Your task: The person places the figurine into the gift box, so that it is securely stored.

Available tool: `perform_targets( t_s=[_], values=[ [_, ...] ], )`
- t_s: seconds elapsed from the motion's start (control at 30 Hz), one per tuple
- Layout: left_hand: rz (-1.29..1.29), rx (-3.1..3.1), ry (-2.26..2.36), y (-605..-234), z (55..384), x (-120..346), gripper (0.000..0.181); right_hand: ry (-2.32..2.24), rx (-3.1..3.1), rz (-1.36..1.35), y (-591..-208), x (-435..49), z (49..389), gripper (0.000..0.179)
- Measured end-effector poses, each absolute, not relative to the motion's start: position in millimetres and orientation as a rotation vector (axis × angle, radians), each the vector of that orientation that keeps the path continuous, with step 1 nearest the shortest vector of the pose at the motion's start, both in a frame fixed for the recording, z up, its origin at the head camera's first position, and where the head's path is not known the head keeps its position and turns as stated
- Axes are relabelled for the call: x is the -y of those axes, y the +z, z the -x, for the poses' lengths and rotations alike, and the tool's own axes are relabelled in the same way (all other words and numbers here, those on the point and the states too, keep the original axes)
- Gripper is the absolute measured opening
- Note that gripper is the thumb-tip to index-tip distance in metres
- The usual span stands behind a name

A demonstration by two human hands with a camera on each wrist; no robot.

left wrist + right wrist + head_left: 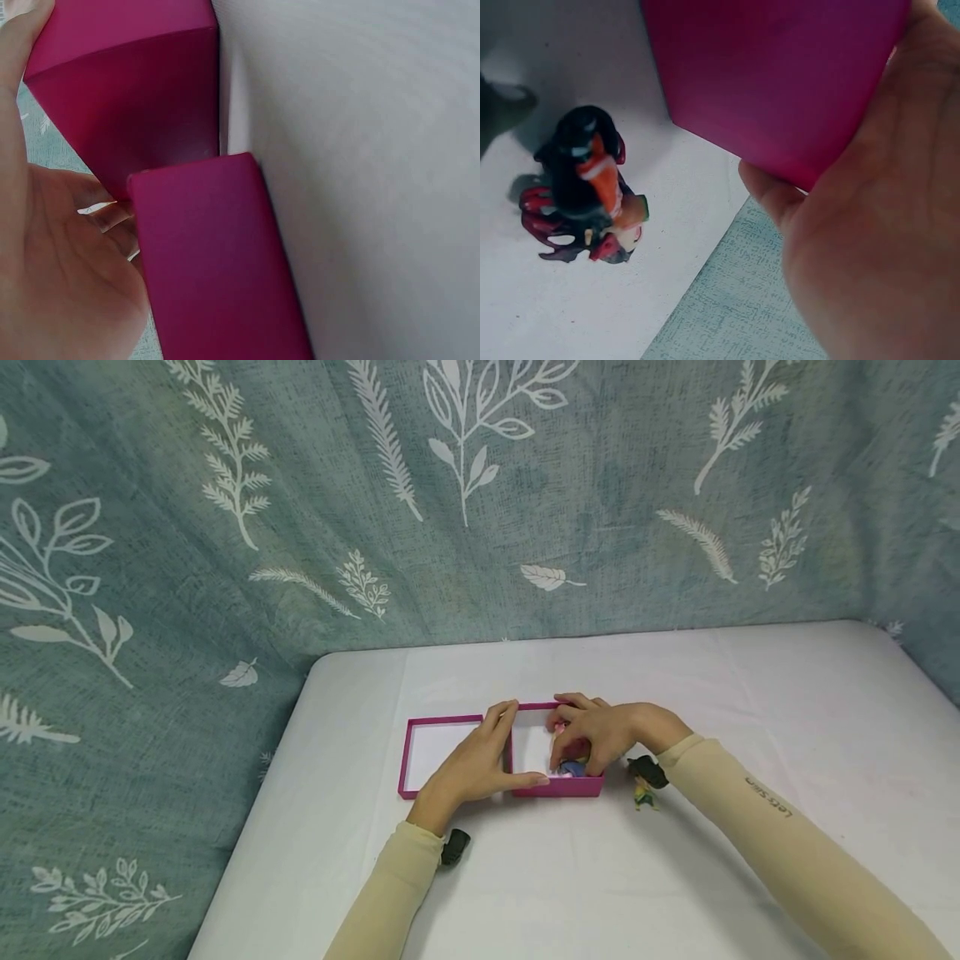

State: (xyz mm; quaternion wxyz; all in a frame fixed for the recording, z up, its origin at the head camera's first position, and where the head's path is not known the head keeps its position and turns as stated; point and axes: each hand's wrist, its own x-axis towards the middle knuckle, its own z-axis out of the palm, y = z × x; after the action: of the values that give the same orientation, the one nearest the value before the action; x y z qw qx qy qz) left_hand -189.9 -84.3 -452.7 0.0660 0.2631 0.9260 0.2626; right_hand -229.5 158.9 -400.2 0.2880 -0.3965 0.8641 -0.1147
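A magenta box (pixel 558 787) with a white inside stands on the table. My left hand (pixel 476 764) grips its left end, thumb along the front wall and fingers at the left rim; the left wrist view shows the palm (pixel 75 262) beside the magenta walls. My right hand (pixel 600 735) reaches in over the right end with bent fingers around small toy figurines. A bit of pink and a blue figurine (pixel 573 768) show between those fingers; the fingertips are partly hidden. In the right wrist view the hand (pixel 885 225) lies against the box's outer wall (pixel 780 75).
The magenta-rimmed lid (pixel 405 760) lies white inside up, left of the box. Right of the box, under my right wrist, is a yellow and green figurine (pixel 645 797). A black, orange and red figurine (pixel 592 187) lies on the white table (pixel 570 893). Leaf-patterned cloth (pixel 480 568) hangs behind.
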Motion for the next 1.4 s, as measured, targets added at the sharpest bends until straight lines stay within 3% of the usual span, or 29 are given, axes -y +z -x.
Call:
perform_targets(
  t_s=[0.37, 0.57, 0.93, 1.4],
  values=[
    [-0.781, -2.789, 0.776, -454.9, 186.5, 85.6, 0.119, -0.665, -2.371, 1.189, -396.7, -181.6, 221.6, 0.042],
    [-0.769, -2.785, 0.773, -454.0, 187.0, 87.5, 0.118, -0.848, -2.470, 1.093, -394.0, -202.8, 220.7, 0.041],
    [-0.791, -2.788, 0.770, -452.9, 188.7, 85.9, 0.117, -1.058, -2.659, 0.863, -423.0, -249.3, 206.0, 0.041],
    [-0.797, -2.793, 0.782, -452.0, 189.3, 84.9, 0.117, -1.170, -2.644, 0.766, -442.8, -256.9, 196.3, 0.046]
  ],
)
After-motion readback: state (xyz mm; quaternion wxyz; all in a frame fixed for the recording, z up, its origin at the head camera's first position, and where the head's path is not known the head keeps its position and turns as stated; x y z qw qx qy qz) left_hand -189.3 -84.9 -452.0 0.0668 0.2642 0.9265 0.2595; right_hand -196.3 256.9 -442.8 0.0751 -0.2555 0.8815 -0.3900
